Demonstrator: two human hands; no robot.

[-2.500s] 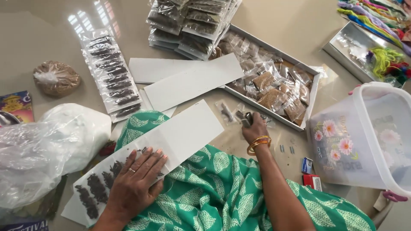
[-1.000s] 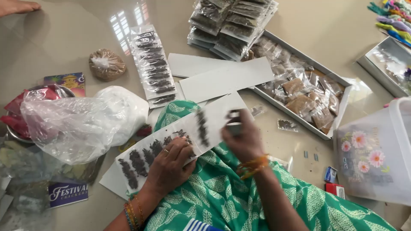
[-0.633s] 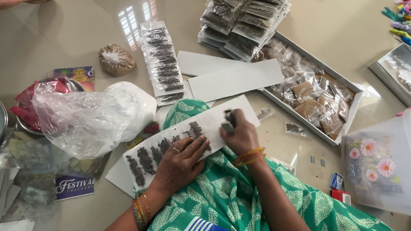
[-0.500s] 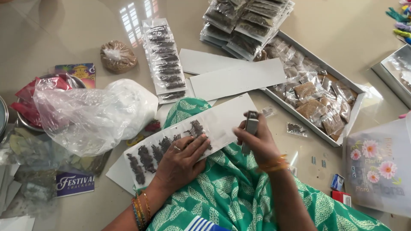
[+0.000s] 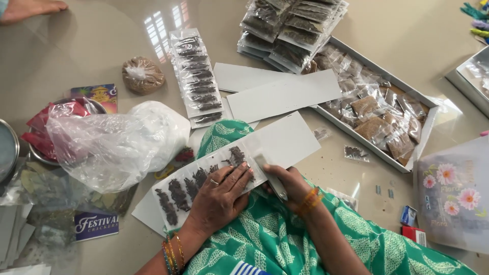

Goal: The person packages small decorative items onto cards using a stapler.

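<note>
1. Compared with half a second back, my right hand (image 5: 288, 179) has dropped from above the card down to its near edge, and the small grey stapler (image 5: 270, 175) has come down with it.
2. Closest to me, the long white cardboard strip with little clear packets of dark spice fixed along it (image 5: 229, 165) rests on my green leaf-print lap (image 5: 275, 234), running off to the left over the floor.
3. My left hand (image 5: 220, 196) lies flat on the strip, fingers (image 5: 239, 175) spread a little and pressing on the packets, not gripping anything.
4. Right hand fingers are wrapped snug around the stapler, its nose right at the strip's lower edge beside the last packet.
5. Handling guess: the card looks light and bendy, so I'd pin it flat or pinch it along a bare edge, not on the packets, since those look slippery and easy to crush.
6. Just left, a crumpled clear plastic bag (image 5: 109, 147) sits over a steel bowl.
7. Further out, two blank white cards (image 5: 285, 94) lie beside a finished strip of packets (image 5: 196, 76).
8. Right of those, a shallow white tray of brown spice sachets (image 5: 384, 114).
9. Farthest back, a stack of filled clear packets (image 5: 290, 25).
</note>
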